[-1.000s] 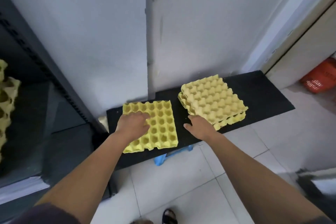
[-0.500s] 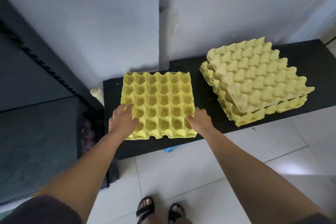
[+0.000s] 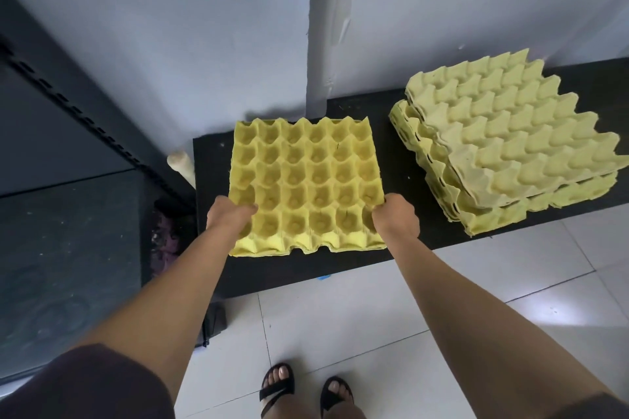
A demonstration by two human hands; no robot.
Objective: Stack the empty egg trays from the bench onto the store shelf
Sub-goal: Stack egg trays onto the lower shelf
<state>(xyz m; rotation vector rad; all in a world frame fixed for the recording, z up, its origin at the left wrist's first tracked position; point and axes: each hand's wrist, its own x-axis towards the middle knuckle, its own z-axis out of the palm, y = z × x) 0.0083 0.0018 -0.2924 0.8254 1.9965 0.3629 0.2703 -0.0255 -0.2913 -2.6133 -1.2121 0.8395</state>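
Observation:
A bright yellow empty egg tray (image 3: pixel 306 177), cups facing up, lies on the left end of the black bench (image 3: pixel 306 269). My left hand (image 3: pixel 229 214) grips its near left edge, fingers curled into the cups. My right hand (image 3: pixel 396 218) grips the near right corner the same way. To the right on the bench sits a stack of paler yellow trays (image 3: pixel 510 150), turned bumps up and skewed against each other.
The dark metal store shelf (image 3: pixel 68 221) with its slotted upright stands at the left, close to the bench end. A pale wall rises behind the bench. White tiled floor (image 3: pixel 340 333) and my sandalled feet are below. A pale rounded object (image 3: pixel 178 160) pokes out by the bench's left end.
Both hands went from resting flat at the tray's near edge to curling round its two near corners. My view has come closer and lower over the bench.

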